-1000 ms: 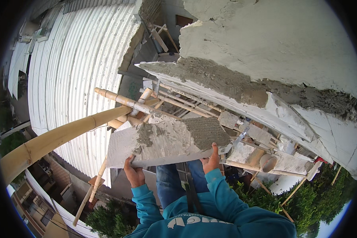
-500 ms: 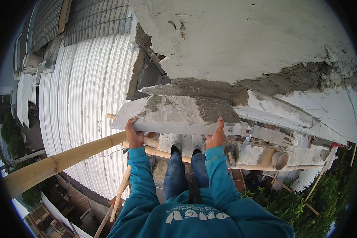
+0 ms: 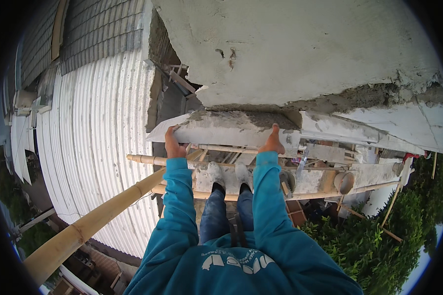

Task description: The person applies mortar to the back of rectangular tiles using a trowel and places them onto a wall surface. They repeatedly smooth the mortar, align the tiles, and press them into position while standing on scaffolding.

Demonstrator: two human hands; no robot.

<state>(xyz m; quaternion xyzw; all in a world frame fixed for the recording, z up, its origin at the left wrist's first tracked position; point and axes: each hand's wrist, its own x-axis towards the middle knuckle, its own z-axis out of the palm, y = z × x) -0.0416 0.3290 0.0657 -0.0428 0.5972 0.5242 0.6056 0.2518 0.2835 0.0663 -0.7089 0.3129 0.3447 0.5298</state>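
A long pale slab, with rough grey mortar smeared over its upper face, lies level between my two hands at the foot of the plastered wall. My left hand is closed around its front edge near the left end, thumb on top. Toward the right end my right hand grips the same edge, thumb up and fingers largely hidden beneath. The slab's far side sits against or just under the wall's ragged lower edge; whether it touches all along cannot be seen. To its right is a white ledge.
I stand high up on a mortar-stained plank edged by bamboo. A thick bamboo pole slants across at left, beside a white corrugated roof. Two buckets, one dark and one round, stand on the plank to my right.
Both arms have stretched forward, and the slab has moved away from me against the wall. Its mortar-covered top is now partly under the wall's lower edge. The view has shifted too.
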